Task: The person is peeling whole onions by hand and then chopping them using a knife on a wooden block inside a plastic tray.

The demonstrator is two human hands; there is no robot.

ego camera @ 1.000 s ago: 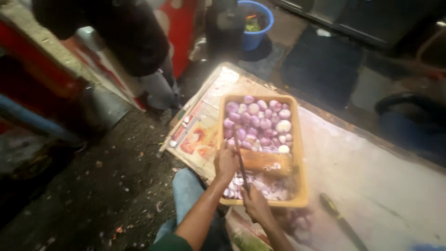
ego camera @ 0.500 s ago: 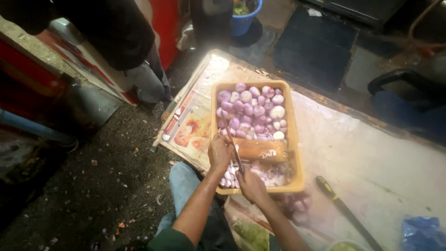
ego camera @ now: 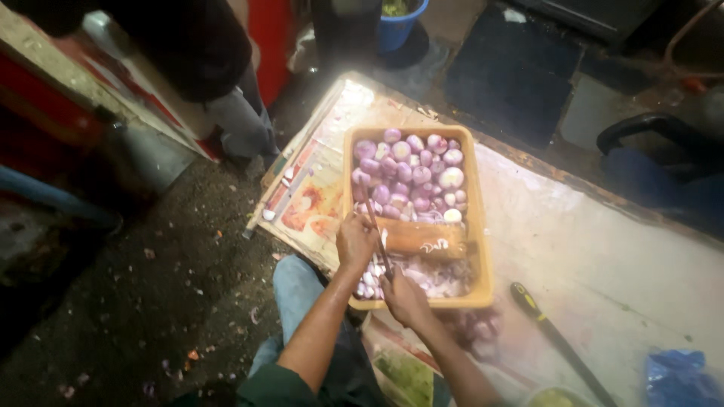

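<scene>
A long thin knife (ego camera: pixel 375 230) is slanting over the near end of the yellow crate (ego camera: pixel 483 249), its blade reaching toward the peeled purple onions (ego camera: pixel 411 173). The right hand (ego camera: pixel 405 295) is gripping its handle, fingers curled, forearm angling up from below. The left hand (ego camera: pixel 356 240) is resting closed at the crate's near-left rim beside a wooden board (ego camera: pixel 422 237); whether it is holding anything cannot be told. The crate is sitting on a pale sheet (ego camera: pixel 603 264).

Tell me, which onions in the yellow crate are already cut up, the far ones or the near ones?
The near ones. The onion pieces beside the hands are pale and chopped small. The whole onions at the far end of the yellow crate, beyond the wooden board, are round and purple.
</scene>
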